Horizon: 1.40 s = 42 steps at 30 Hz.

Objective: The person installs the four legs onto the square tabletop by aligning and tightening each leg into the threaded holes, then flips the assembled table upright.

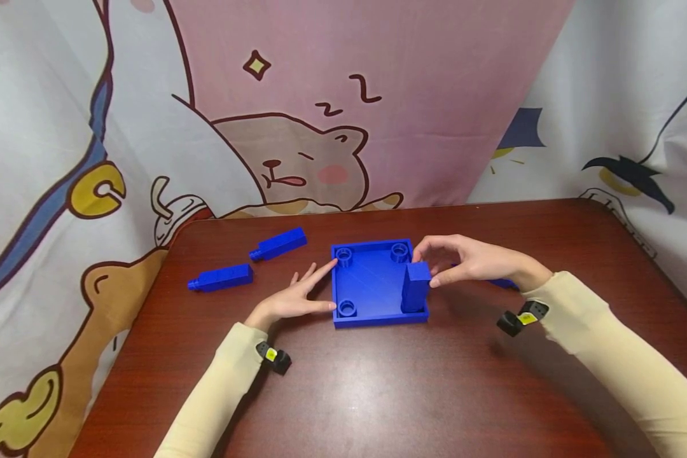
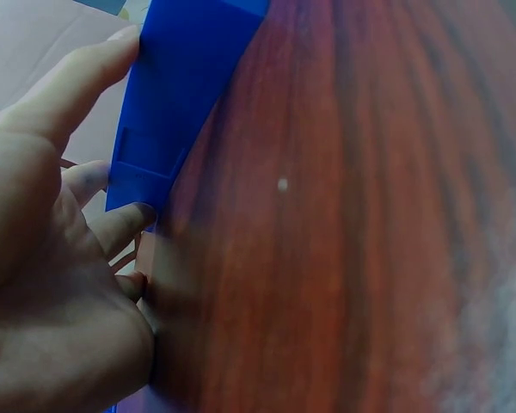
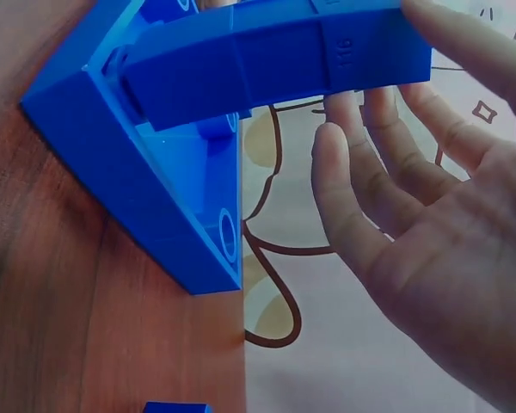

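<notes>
A blue square tray (image 1: pixel 372 280) with raised rims lies on the table; round sockets (image 1: pixel 347 308) show in three of its corners. At its near right corner stands an upright blue square post (image 1: pixel 416 289), its lower end in the corner. My right hand (image 1: pixel 475 257) pinches this post near the top, thumb on one side and fingers on the other; the right wrist view shows raised lettering on the post (image 3: pixel 327 56). My left hand (image 1: pixel 289 300) spreads along the tray's left side, index fingertip and thumb touching the rim.
Two more blue posts (image 1: pixel 223 278) (image 1: pixel 279 243), each with a narrower round end, lie on the table left of the tray. Another blue piece (image 1: pixel 502 283) is partly hidden behind the right hand. A printed curtain (image 1: pixel 343 95) hangs behind the brown table (image 1: pixel 355 394).
</notes>
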Each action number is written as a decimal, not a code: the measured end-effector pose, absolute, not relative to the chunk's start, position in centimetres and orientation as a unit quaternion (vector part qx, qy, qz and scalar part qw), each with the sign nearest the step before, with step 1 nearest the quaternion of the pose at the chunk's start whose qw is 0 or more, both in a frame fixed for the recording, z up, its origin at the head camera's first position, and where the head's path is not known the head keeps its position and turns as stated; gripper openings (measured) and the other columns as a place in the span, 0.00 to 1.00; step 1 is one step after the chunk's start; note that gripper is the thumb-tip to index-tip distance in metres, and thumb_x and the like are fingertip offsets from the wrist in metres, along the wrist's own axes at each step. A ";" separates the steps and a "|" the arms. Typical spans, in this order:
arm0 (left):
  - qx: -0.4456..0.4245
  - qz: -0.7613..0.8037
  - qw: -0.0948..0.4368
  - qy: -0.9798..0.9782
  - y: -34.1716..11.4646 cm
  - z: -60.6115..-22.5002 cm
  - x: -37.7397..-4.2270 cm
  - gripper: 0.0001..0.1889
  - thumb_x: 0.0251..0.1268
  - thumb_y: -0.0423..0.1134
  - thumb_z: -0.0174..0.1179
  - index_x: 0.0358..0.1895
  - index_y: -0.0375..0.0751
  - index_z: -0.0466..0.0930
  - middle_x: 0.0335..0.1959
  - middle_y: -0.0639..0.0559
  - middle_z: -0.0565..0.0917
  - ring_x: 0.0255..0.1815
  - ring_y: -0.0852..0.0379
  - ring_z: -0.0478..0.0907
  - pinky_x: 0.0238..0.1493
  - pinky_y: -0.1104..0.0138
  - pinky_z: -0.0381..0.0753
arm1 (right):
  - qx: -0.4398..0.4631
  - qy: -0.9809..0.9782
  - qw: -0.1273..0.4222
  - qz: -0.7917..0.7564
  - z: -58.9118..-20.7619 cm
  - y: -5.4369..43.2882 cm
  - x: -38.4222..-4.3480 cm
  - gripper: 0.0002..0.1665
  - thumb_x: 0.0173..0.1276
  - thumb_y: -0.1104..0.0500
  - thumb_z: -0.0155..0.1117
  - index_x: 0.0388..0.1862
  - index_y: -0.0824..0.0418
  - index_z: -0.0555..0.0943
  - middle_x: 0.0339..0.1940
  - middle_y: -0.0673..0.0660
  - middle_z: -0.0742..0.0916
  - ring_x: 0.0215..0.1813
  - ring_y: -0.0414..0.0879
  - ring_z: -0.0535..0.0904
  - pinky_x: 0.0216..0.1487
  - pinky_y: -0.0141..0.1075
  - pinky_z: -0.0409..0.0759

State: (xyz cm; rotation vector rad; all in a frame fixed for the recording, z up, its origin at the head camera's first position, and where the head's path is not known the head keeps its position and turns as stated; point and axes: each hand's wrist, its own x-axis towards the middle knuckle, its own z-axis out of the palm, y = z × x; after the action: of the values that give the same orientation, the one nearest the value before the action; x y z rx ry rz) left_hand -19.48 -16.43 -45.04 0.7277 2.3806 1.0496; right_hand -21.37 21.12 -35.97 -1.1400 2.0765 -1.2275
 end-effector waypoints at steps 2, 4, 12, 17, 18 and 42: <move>0.262 0.379 0.220 0.860 -16.4 -45.0 -19.5 0.46 0.66 0.51 0.61 0.78 0.63 0.38 0.78 0.60 0.42 0.77 0.50 0.27 0.69 0.47 0.23 | -0.417 0.747 0.251 -0.452 -35.9 21.1 -21.4 0.26 0.64 0.65 0.68 0.60 0.61 0.71 0.59 0.60 0.76 0.57 0.54 0.76 0.55 0.44 0.77; 0.262 0.378 0.219 0.860 -16.5 -45.0 -19.5 0.46 0.65 0.52 0.61 0.78 0.63 0.38 0.78 0.60 0.42 0.77 0.50 0.27 0.69 0.47 0.23 | -0.428 0.736 0.268 -0.451 -35.7 21.2 -21.6 0.30 0.65 0.65 0.66 0.66 0.59 0.69 0.65 0.59 0.73 0.64 0.55 0.71 0.59 0.43 0.74; 0.267 0.375 0.215 0.861 -16.4 -45.0 -19.5 0.46 0.65 0.54 0.61 0.78 0.62 0.38 0.78 0.59 0.42 0.77 0.49 0.28 0.69 0.46 0.23 | -0.507 0.695 0.297 -0.414 -35.3 21.2 -22.7 0.33 0.70 0.69 0.55 0.73 0.56 0.64 0.71 0.54 0.70 0.73 0.52 0.59 0.70 0.40 0.59; 0.273 0.377 0.213 0.859 -16.4 -45.1 -19.6 0.47 0.64 0.57 0.60 0.79 0.59 0.39 0.78 0.59 0.42 0.77 0.49 0.28 0.69 0.45 0.23 | -0.498 0.688 0.319 -0.421 -35.5 20.9 -23.3 0.26 0.72 0.67 0.53 0.69 0.57 0.70 0.68 0.57 0.73 0.71 0.52 0.63 0.69 0.39 0.60; 0.272 0.377 0.214 0.859 -16.4 -45.1 -19.6 0.47 0.64 0.57 0.60 0.79 0.59 0.39 0.78 0.59 0.42 0.77 0.49 0.28 0.69 0.46 0.23 | -0.495 0.689 0.321 -0.421 -35.5 20.9 -23.4 0.25 0.73 0.67 0.52 0.68 0.57 0.71 0.67 0.57 0.74 0.71 0.52 0.64 0.69 0.38 0.60; 0.272 0.379 0.213 0.859 -16.5 -45.0 -19.6 0.46 0.65 0.54 0.61 0.79 0.60 0.39 0.78 0.59 0.42 0.77 0.48 0.28 0.68 0.45 0.23 | -0.426 0.737 0.294 -0.435 -35.6 21.1 -22.7 0.22 0.62 0.66 0.69 0.54 0.63 0.72 0.55 0.62 0.75 0.53 0.53 0.77 0.55 0.42 0.76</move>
State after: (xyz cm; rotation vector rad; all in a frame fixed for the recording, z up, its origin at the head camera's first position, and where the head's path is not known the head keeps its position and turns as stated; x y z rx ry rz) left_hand -19.55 -16.48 -45.01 0.7537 2.3829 1.0520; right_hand -22.74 21.14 -35.63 -1.1344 1.9620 -1.1592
